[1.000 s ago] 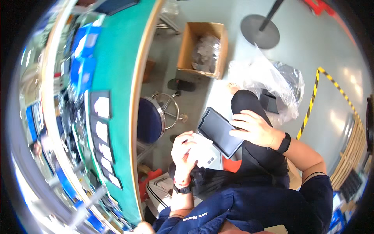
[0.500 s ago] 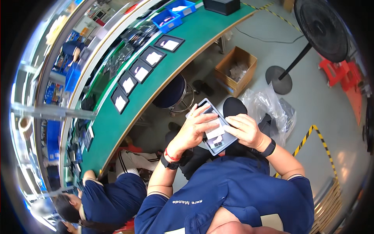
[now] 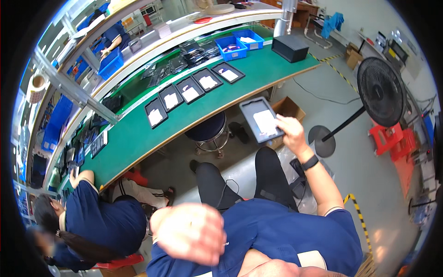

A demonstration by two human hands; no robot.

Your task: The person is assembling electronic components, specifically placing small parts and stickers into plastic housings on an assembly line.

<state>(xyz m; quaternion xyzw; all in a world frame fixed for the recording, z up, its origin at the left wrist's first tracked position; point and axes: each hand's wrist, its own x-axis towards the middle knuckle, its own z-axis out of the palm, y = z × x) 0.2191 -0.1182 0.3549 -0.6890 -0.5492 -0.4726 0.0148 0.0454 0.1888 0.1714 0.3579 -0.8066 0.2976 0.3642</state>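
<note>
My right hand [image 3: 292,133] grips a shallow dark grey tray [image 3: 250,113] by its right edge, with the thumb over the rim. The tray is held out in front of me, past the bench's front edge. A white card or sheet [image 3: 266,123] lies inside it, with small printed pieces near its lower end. My left hand [image 3: 191,233] is raised close to my chest, away from the tray, and motion smears its fingers. On the green bench, several similar black trays [image 3: 156,124] stand in a slanting row, each with white pieces in it.
Blue bins [image 3: 231,56] and a black box [image 3: 290,48] sit at the bench's far end. A stool [image 3: 206,130], a cardboard box [image 3: 288,107] and a standing fan [image 3: 379,92] are on the floor. A co-worker [image 3: 104,217] sits at the left by the green bench [image 3: 184,121].
My left hand has let go of the tray and come back towards my chest. My right hand has carried the tray forward. The view has tilted up towards the bench.
</note>
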